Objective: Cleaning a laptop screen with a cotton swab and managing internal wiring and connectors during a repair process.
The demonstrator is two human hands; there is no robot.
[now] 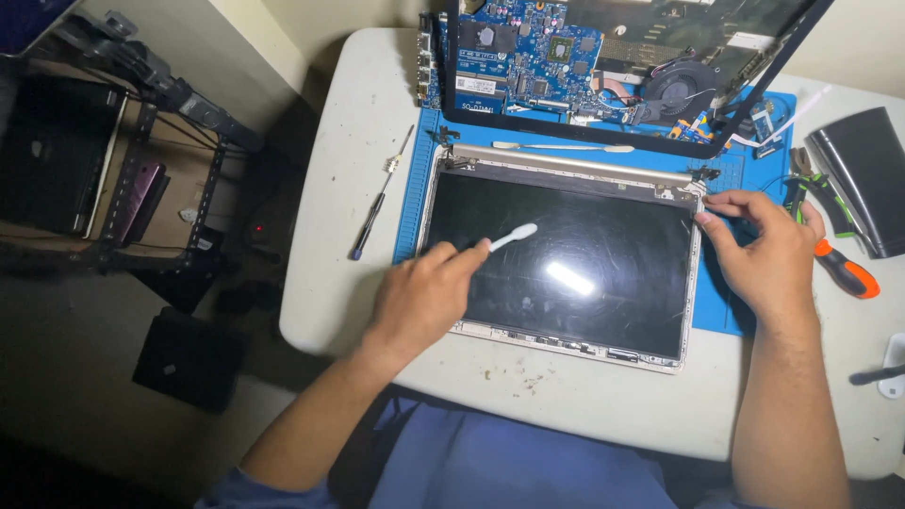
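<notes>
Screen glass lies directly under and ahead of the left hand (421, 294), which is closed around the handle of a white plastic pry tool (514, 236). The tool's long axis runs up and away to the right from the knuckles, its rounded tip out over the dark laptop display panel (566, 264); whether that tip touches the glass cannot be told. The panel lies flat on a blue work mat (410, 179), its long side running across from one hand to the other. The right hand (759, 250) rests at the panel's far right corner, fingertips pinched on the edge just beside the hinge bracket (693, 188), so this hand is nearer the frame edge and the left is nearer the glass. Beyond both hands an opened laptop base (566, 57) shows its circuit board and fan. A thin screwdriver (377, 203) lies well left of the tool-holding hand, and an orange-handled screwdriver (844, 269) just right of the other wrist.
</notes>
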